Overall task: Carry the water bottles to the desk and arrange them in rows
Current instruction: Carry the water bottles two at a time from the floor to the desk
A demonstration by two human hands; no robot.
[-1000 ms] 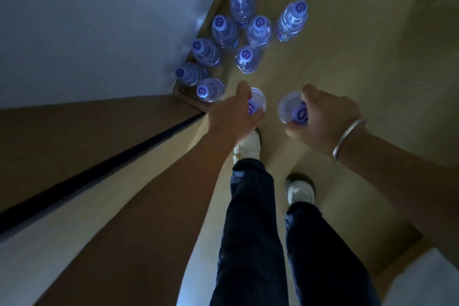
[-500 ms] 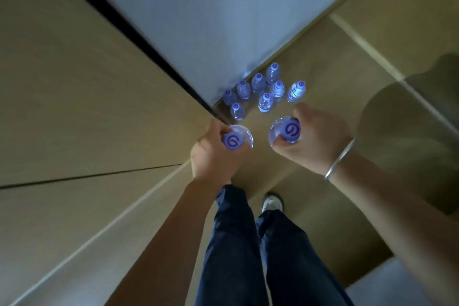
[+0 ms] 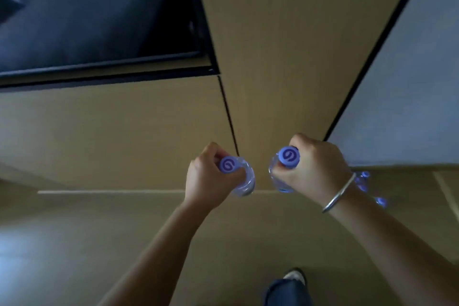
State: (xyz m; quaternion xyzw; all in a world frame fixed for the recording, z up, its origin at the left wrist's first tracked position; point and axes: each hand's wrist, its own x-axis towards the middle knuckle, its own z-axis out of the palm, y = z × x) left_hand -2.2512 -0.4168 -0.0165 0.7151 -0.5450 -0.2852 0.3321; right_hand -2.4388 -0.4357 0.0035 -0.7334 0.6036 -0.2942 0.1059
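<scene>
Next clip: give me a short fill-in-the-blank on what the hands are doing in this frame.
1. The left hand grips a water bottle near its ____.
2. The metal bangle sits on the ____ wrist.
3. The bottles on the floor show behind the ____ forearm.

Missing words: cap; right; right

Dim tan wood panels (image 3: 285, 32), a dark recess (image 3: 94, 12), pale wall (image 3: 417, 82).

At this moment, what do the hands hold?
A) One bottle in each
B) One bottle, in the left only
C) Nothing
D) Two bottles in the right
A: the left hand grips one capped bottle and the right hand grips another.
</scene>
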